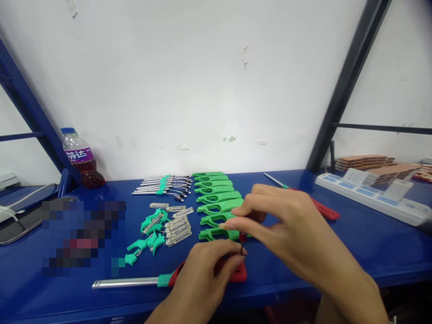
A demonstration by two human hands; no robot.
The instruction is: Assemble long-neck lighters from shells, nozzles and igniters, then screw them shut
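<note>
My left hand point(205, 270) presses down on a red lighter body point(236, 272) with a green collar and a long silver metal tube point(124, 282), lying along the blue table's front edge. Its fingers are closed on the red handle. My right hand point(286, 225) hovers just above it, thumb and forefinger pinched on a small red-and-black part point(242, 240) whose thin wire reaches down to the red body. Behind my hands lies a row of several green handle shells point(216, 198).
Metal tubes with wires point(162, 184), small silver pieces point(177, 225) and teal triggers point(150, 234) lie left of the shells. A drink bottle point(81, 157) stands at back left. Another red lighter point(313, 204), a white power strip point(374, 198) and brown stacks point(371, 162) lie right.
</note>
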